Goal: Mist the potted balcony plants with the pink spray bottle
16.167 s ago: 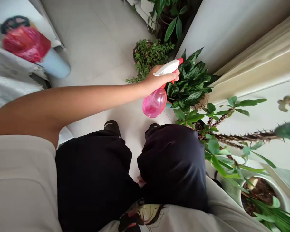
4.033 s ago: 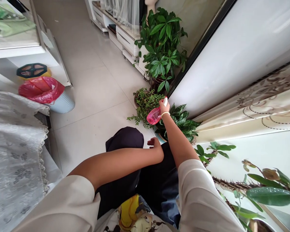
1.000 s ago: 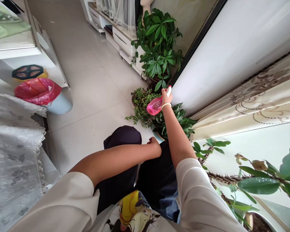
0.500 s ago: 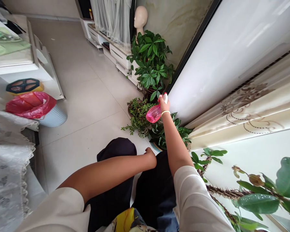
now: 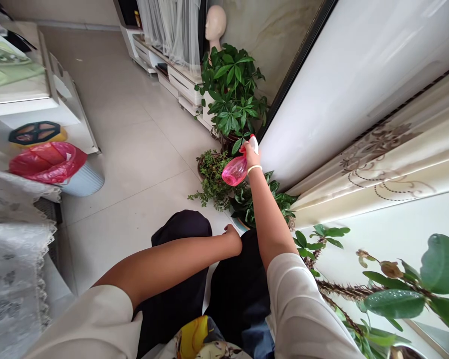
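Observation:
My right hand point(image 5: 252, 153) is stretched forward and wrapped round the neck of a pink see-through spray bottle point(image 5: 234, 171) with a white and red head. The bottle is tilted, its base toward the left. Just beyond it stands a tall potted plant point(image 5: 230, 92) with broad green leaves. Beneath the bottle are a small-leaved bushy plant point(image 5: 214, 177) and a dark-leaved potted plant point(image 5: 243, 204). My left hand point(image 5: 232, 240) is bent at the wrist close to my dark-trousered knee; most of its fingers are hidden.
A thorny-stemmed plant point(image 5: 344, 289) reaches in at the lower right, below a cream curtain point(image 5: 392, 164). To the left stand a bin point(image 5: 84, 177) with a pink bag and a white table point(image 5: 18, 94). A low white cabinet point(image 5: 183, 85) and mannequin head point(image 5: 216, 22) are at the back.
The spray bottle and my right hand have shifted slightly up and to the left in view. My left hand stays by the knee.

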The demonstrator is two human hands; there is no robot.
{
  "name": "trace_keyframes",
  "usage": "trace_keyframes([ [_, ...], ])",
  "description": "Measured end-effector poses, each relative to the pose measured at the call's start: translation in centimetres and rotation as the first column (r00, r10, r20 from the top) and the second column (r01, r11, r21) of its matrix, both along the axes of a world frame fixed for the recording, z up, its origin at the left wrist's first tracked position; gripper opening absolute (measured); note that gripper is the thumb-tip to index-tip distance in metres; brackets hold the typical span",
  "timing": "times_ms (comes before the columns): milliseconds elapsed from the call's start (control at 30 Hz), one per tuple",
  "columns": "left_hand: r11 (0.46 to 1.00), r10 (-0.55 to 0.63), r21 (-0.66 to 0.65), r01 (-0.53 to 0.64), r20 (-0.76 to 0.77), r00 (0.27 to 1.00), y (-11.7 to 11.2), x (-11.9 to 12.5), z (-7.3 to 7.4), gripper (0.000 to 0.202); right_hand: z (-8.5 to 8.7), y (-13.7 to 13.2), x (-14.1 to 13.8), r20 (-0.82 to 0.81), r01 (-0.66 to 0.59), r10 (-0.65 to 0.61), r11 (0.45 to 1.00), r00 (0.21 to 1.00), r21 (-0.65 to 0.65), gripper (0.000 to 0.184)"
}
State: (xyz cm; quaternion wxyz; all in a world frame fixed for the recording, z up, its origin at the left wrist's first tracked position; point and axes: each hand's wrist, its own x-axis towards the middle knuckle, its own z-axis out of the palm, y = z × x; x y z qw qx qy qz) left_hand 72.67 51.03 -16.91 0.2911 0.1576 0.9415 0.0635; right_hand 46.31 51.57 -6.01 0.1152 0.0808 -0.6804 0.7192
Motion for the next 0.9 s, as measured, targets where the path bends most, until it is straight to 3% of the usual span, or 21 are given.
trace_keyframes([
  [100, 0.991, -0.091, -0.092, 0.102, 0.116, 0.989, -0.1, 0.0, 1.3, 0.035, 0.7, 0.0, 0.4, -0.011, 0.033, -0.032, 0.998, 0.999, 0.047, 0.039],
  [367, 0.967, -0.174, -0.162, 0.195, 0.136, 0.975, -0.6, 0.1, 3.2, 0.035, 0.1, -0.6, 0.1, 0.026, 0.127, -0.128, 0.991, 0.991, 0.047, 0.035],
  [500, 0.976, -0.165, -0.120, 0.179, 0.123, 0.979, -0.9, 0.2, 3.2, 0.039, 0.3, -0.1, 0.0, 0.008, 0.143, -0.143, 0.990, 0.990, 0.023, 0.031],
  [700, 0.997, -0.064, -0.031, 0.067, 0.094, 0.994, -1.2, 0.3, 2.5, 0.039, 0.4, 0.8, -0.7, 0.066, 0.287, -0.287, 0.958, 0.956, 0.004, 0.026],
  [900, 0.999, -0.048, -0.007, 0.049, 0.094, 0.994, -1.5, 0.5, 2.5, 0.032, 1.2, 1.1, -1.1, -0.033, 0.247, -0.246, 0.967, 0.969, 0.064, 0.032],
])
